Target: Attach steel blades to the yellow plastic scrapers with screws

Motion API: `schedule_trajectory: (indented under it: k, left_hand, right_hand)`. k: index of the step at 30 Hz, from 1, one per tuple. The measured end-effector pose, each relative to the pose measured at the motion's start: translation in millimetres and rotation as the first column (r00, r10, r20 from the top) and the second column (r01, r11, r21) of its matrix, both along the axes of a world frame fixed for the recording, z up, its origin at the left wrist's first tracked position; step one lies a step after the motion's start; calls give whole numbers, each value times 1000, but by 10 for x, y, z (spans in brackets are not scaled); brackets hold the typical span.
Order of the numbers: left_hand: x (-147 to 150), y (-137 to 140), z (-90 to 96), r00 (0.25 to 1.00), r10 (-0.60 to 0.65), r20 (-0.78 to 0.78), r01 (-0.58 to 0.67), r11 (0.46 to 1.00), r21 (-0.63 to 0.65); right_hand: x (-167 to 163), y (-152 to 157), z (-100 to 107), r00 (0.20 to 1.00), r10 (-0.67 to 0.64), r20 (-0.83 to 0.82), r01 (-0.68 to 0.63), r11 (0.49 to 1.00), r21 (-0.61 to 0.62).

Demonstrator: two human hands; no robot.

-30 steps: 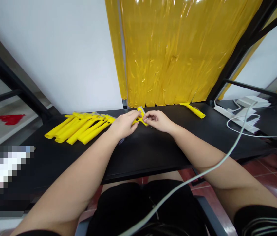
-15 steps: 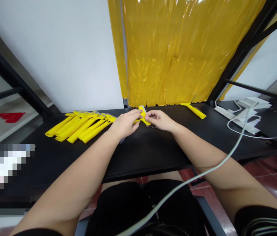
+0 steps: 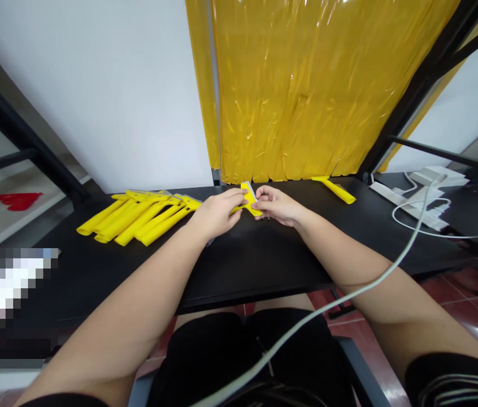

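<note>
My left hand [image 3: 221, 213] is closed round a yellow scraper [image 3: 248, 200], whose handle is mostly hidden under my fingers. The scraper's wide head, edged with a pale grey strip, points away from me at the middle of the black table. From the other side my right hand [image 3: 280, 207] pinches the head's lower corner with bent fingers. Whether a small part is also between those fingertips, I cannot tell. Left of my left hand lie several more yellow scrapers [image 3: 131, 217], overlapping, handles towards me.
Another yellow scraper [image 3: 337, 190] lies at the back right of the black table [image 3: 256, 263]. A white power strip [image 3: 408, 206] with plugs is at the right. A pale cable [image 3: 340, 302] crosses in front of my right arm. Yellow plastic sheeting [image 3: 298, 102] hangs behind.
My right hand's fingers have shifted slightly down along the scraper's head, to its lower corner. Tiny pieces seen on the table below that hand are now mostly hidden. My left hand stays put.
</note>
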State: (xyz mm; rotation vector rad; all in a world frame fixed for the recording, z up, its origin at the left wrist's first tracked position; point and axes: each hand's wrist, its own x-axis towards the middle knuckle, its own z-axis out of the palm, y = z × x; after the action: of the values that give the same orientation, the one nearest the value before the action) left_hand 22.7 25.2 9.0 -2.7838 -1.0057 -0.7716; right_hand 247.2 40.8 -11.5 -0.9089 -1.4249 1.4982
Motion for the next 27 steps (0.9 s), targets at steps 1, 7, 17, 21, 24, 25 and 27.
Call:
schedule_trajectory:
  k: [1, 7, 17, 21, 24, 25, 27]
  left_hand:
    - [1, 0, -2, 1000, -6, 1, 6, 1000, -2]
    - [-9, 9, -23, 1000, -30, 6, 30, 999, -38]
    - [-32, -7, 18, 996, -74, -52, 69, 993, -92]
    - [-35, -24, 37, 993, -94, -68, 86, 989, -121]
    - [-52, -4, 40, 994, -106, -41, 100, 988, -121]
    - [-61, 8, 41, 994, -107, -30, 102, 988, -118]
    - [-85, 33, 46, 994, -105, -6, 104, 988, -111]
  right_hand:
    - [7, 0, 7, 1000, 7, -7, -8, 1000, -22]
    - [-5, 0, -8, 1000, -15, 6, 15, 999, -42]
    - [5, 17, 23, 992, -94, 87, 98, 994, -40]
    - [-29, 20, 21, 992, -103, 74, 109, 991, -74]
    - [-21, 38, 21, 991, -97, 96, 101, 994, -38]
    - [4, 51, 24, 986, -107, 128, 108, 994, -2]
    - [98, 82, 38, 949, -173, 264, 139, 980, 143]
